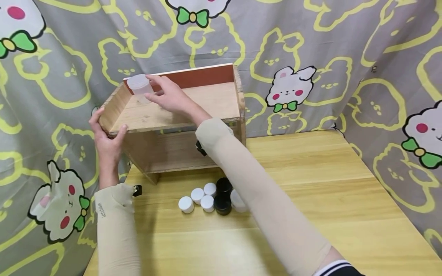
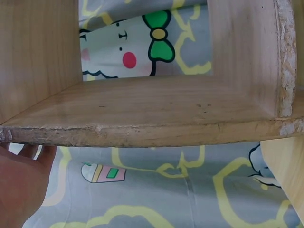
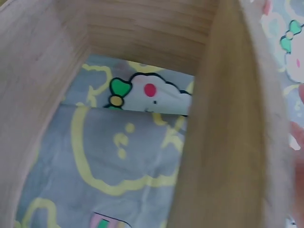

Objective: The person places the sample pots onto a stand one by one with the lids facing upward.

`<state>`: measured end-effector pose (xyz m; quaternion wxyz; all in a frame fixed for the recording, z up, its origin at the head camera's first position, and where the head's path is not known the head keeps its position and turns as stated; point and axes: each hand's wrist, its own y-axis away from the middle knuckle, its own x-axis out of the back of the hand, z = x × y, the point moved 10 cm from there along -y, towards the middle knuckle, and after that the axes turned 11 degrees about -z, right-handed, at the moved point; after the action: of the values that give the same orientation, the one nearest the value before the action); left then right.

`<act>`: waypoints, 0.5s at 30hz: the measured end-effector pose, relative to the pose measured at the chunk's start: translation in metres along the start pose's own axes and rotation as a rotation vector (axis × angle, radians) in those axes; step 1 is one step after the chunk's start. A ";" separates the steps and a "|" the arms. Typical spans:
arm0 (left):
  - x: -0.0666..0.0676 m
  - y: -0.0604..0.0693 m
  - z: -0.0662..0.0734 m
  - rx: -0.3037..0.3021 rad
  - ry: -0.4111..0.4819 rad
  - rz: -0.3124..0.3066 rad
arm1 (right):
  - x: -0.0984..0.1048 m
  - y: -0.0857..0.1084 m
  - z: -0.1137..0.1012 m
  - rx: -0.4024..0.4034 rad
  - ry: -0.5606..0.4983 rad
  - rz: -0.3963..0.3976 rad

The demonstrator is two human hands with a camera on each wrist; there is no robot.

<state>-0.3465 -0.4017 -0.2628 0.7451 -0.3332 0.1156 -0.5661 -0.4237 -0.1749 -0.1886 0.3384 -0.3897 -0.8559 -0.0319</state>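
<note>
Translucent plastic, one lidded jar (image 1: pixel 139 89), is sitting on, or just above, the left part of the top of a wooden shelf unit (image 1: pixel 197 109), the right hand (image 1: pixel 172 96) pinching its side between thumb and fingers, apparently keeping it upright. Left hand (image 1: pixel 108 147) is clasping the unit's near left corner, thumb and fingers parted around it, seemingly for steadying. Yellow wood-grain table (image 1: pixel 310 191) is bearing the unit at far left and, nearer, four white jars (image 1: pixel 207 203), two black jars (image 1: pixel 222 203) and a pale jar (image 1: pixel 237 201) partly hidden by the right sleeve (image 1: pixel 266 191), grey cartoon-print curtains (image 1: pixel 293 23) hanging beyond.
</note>
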 end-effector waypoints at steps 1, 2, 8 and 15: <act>0.000 0.000 -0.001 0.005 0.000 0.002 | 0.002 0.006 -0.003 0.018 0.013 -0.001; -0.001 0.001 -0.001 0.011 0.001 0.004 | 0.004 0.012 -0.007 0.038 0.024 -0.001; -0.003 0.003 -0.003 -0.001 0.018 0.018 | 0.015 0.064 -0.021 0.128 0.043 -0.003; -0.010 0.007 0.029 0.002 0.007 0.013 | 0.026 0.128 -0.040 0.255 0.071 0.011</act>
<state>-0.3287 -0.3814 -0.2474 0.7489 -0.3297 0.1196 -0.5623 -0.3257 -0.0822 -0.1695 0.4156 -0.3467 -0.8384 0.0653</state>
